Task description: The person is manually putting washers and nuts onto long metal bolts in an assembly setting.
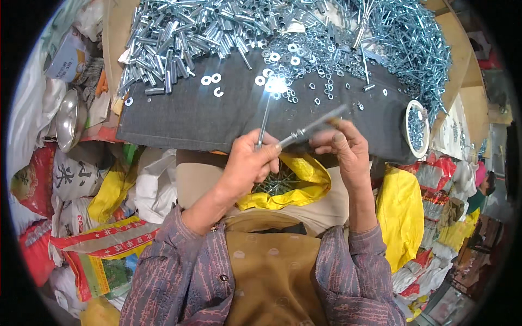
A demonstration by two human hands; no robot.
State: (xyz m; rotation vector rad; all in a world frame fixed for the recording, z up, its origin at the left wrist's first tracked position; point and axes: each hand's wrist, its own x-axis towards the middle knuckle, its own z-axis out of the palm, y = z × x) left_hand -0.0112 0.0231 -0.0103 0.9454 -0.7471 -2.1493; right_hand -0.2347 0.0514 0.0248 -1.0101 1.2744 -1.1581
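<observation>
My left hand (pixel 253 160) is closed on an expansion bolt (pixel 312 126), a silvery metal rod with a sleeve and a collar, which slants up to the right. A second thin metal rod (pixel 264 120) stands up out of the same hand. Beside the bolt's far end is my right hand (pixel 350 152), thumb and fingers apart, some fingertips blurred by motion; I see nothing held in it. Below the hands, a yellow bag (pixel 304 198) lies open on my lap with several metal bolts (pixel 274 186) inside.
A dark cloth (pixel 212 117) covers the work surface. On it lie heaps of metal sleeves (pixel 217 27), washers (pixel 293 60) and thin bolts (pixel 413 43). A white tub (pixel 417 130) of small parts sits at the right edge. Sacks and a metal bowl (pixel 70 120) crowd the left.
</observation>
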